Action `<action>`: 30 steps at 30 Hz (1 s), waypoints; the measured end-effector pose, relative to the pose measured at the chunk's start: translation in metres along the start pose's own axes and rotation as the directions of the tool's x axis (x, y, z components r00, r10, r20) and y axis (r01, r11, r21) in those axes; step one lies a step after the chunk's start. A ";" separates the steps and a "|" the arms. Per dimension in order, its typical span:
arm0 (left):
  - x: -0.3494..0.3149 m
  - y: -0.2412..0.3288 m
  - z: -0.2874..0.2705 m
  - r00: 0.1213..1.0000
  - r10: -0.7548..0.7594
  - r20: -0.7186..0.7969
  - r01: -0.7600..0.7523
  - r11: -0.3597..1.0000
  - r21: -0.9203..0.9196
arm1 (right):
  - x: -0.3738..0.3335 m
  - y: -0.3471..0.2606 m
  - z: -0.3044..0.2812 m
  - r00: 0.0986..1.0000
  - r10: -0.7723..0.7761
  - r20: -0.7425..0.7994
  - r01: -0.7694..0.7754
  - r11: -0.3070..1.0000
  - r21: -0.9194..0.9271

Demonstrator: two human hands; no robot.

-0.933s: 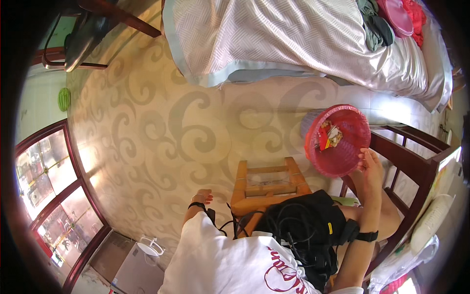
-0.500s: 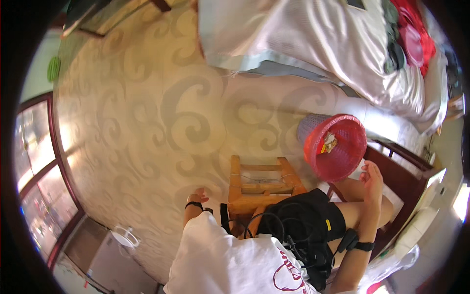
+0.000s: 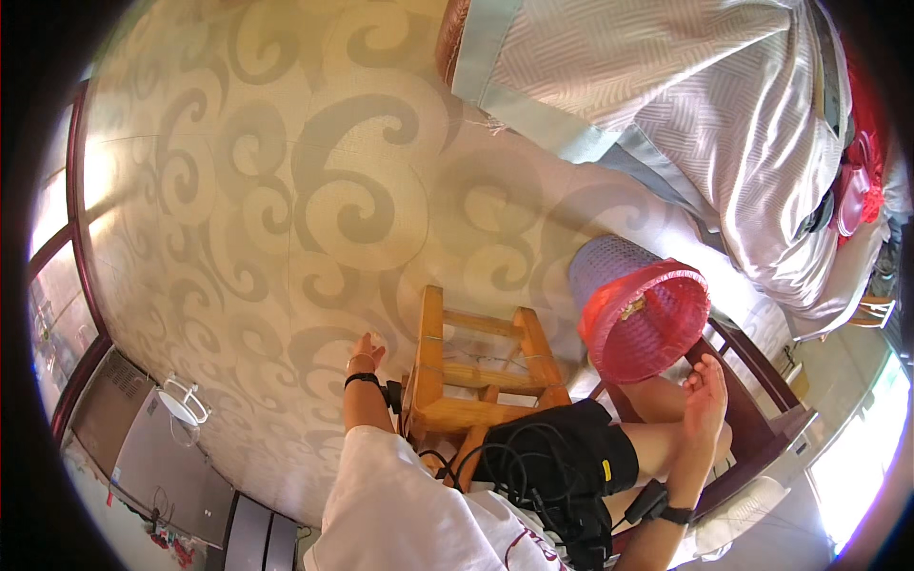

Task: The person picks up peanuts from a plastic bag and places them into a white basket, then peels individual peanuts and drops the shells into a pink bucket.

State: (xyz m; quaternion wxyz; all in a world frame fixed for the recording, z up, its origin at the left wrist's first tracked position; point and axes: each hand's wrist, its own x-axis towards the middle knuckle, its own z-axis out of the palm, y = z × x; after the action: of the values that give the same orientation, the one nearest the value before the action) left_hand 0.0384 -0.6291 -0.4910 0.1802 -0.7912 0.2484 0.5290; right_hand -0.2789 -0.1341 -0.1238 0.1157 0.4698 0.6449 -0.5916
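Observation:
My right hand (image 3: 705, 398) is raised just below and right of a purple mesh wastebasket (image 3: 609, 262). Its fingers are loosely curled but apart, and I see nothing held in them. A red plastic bag (image 3: 633, 333) lines the basket and folds over its rim; a small yellowish scrap lies inside. My left hand (image 3: 366, 354) hangs over the floor, fingers apart and holding nothing. Beside it is a wooden stool (image 3: 490, 376) with thin wire strung between its bars. Both my wrists wear black straps.
A bed with a pale, shiny cover (image 3: 657, 86) fills the upper right, with red and pink cloth at its far side. A dark wooden chair (image 3: 762, 381) stands right of my legs. Black cables (image 3: 519, 457) lie across my lap. A grey cabinet (image 3: 171, 466) is at lower left.
The view has shifted, showing more of the bed and window and the basket from a more sideways angle. My right hand is now lower, farther from the basket's rim; its fingers look more spread.

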 end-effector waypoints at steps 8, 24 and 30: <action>-0.007 0.008 0.031 0.984 -0.064 -0.165 0.051 0.995 -0.083 | 0.005 -0.007 -0.005 1.000 -0.004 -0.018 0.004 1.000 0.013; 0.026 -0.006 0.062 0.980 -0.027 -0.196 0.001 0.991 -0.131 | 0.015 -0.002 -0.005 0.999 0.013 -0.041 -0.015 0.999 -0.039; 0.078 0.012 0.119 0.992 0.098 0.079 -0.115 0.958 0.262 | 0.015 -0.006 -0.001 1.000 0.012 0.011 -0.011 0.997 -0.073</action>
State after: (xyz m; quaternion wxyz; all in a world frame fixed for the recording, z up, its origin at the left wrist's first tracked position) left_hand -0.0323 -0.5894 -0.6084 0.2641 -0.7276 0.3536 0.5252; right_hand -0.2910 -0.1252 -0.1306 0.1400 0.4653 0.6628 -0.5697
